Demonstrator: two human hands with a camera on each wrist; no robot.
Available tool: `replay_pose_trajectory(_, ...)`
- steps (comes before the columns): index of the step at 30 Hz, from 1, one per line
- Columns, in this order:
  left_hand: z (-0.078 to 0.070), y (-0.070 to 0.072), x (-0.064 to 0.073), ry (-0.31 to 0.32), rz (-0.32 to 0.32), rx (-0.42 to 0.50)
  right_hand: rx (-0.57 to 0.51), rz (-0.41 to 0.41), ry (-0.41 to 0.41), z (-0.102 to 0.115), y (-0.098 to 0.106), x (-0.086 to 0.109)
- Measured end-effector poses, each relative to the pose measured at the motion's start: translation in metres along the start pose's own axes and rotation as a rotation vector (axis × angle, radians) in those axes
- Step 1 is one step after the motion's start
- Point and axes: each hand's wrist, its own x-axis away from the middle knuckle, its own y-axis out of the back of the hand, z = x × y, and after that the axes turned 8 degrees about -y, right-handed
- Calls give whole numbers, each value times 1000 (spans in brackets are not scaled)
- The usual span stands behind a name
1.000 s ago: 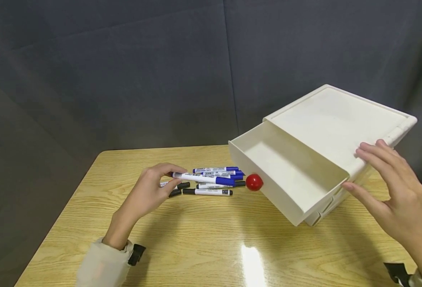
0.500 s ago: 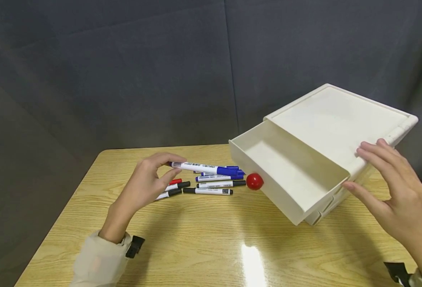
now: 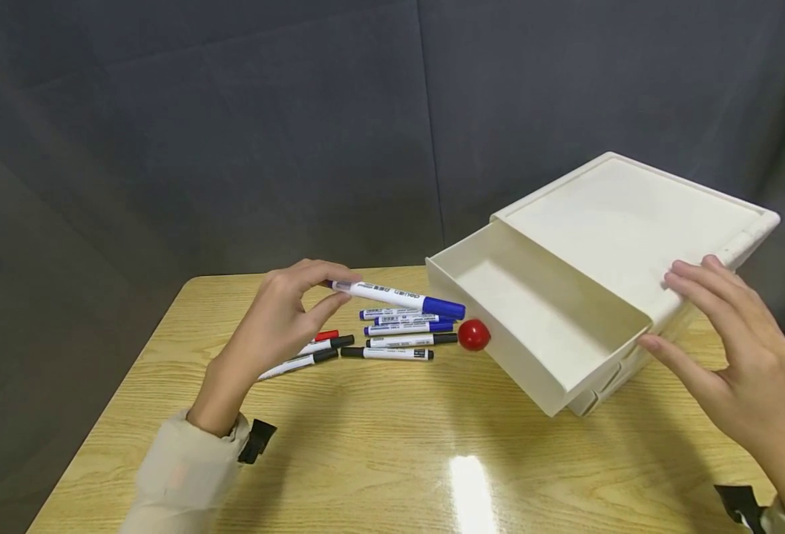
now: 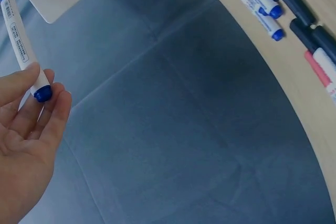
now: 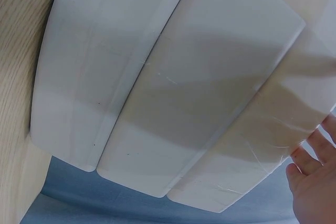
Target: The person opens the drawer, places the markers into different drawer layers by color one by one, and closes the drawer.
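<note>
Between thumb and fingertips, my left hand [image 3: 279, 315] pinches a blue-capped whiteboard marker [image 3: 392, 295] by its rear end. The marker is in the air over the other markers, its cap tilted slightly down towards the pulled-out drawer [image 3: 546, 297] on the right. In the left wrist view the same marker [image 4: 20, 40] shows its blue end plug between the fingers. My right hand [image 3: 746, 356] rests its fingertips on the near side edge of the white drawer unit [image 3: 639, 215], fingers spread. A red round knob [image 3: 474, 335] sits on the drawer front.
Several blue-capped markers [image 3: 409, 327] and black-capped markers [image 3: 395, 354] lie on the wooden table [image 3: 366, 445], along with a red-capped one [image 3: 326, 335]. Dark cloth [image 3: 265, 133] hangs behind the table. Below the open drawer, the unit's side [image 5: 184, 77] shows stacked panels.
My left hand has lifted the blue-capped marker up from the pile and moved it slightly right, towards the drawer. My right hand and the drawer unit have stayed almost still.
</note>
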Motion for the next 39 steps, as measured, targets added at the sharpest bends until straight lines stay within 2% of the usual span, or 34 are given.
replay_pose_trajectory(14,-15,-1,-28,-131,20,29,-17,8,0,5,-1,-1)
replay_pose_trajectory(31,-31,-10,-51,-189,84,55,-14,14,3,4,-2,0)
replay_pose_trajectory(39,-36,-17,-61,-253,110,65,-13,15,6,6,-1,-1)
